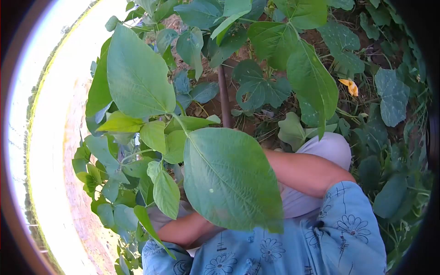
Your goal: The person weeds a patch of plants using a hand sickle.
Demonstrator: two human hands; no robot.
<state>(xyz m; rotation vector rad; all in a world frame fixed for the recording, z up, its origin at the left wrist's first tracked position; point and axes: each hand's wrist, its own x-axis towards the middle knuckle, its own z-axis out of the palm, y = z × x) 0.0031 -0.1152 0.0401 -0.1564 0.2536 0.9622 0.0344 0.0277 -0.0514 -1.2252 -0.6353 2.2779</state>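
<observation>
Both forearms, in blue patterned sleeves, reach in behind a large green leaf [231, 178] that fills the middle of the view. That leaf hides my left hand and my right hand, so what they hold or touch cannot be seen. Just beyond the leaf's upper edge, a brown wooden handle or stick [224, 96] stands up from the soil between the plants. Another broad leaf [137, 75] hangs at the upper left on the same stem, with smaller bright leaves [166, 193] below it.
Lobed, pale-spotted leaves [392, 96] crowd the right side, with an orange flower [350, 87] among them. Brown soil and dry stalks [261, 121] show between the plants. Bright open ground lies at the far left. My bent knee [332, 149] is at the right.
</observation>
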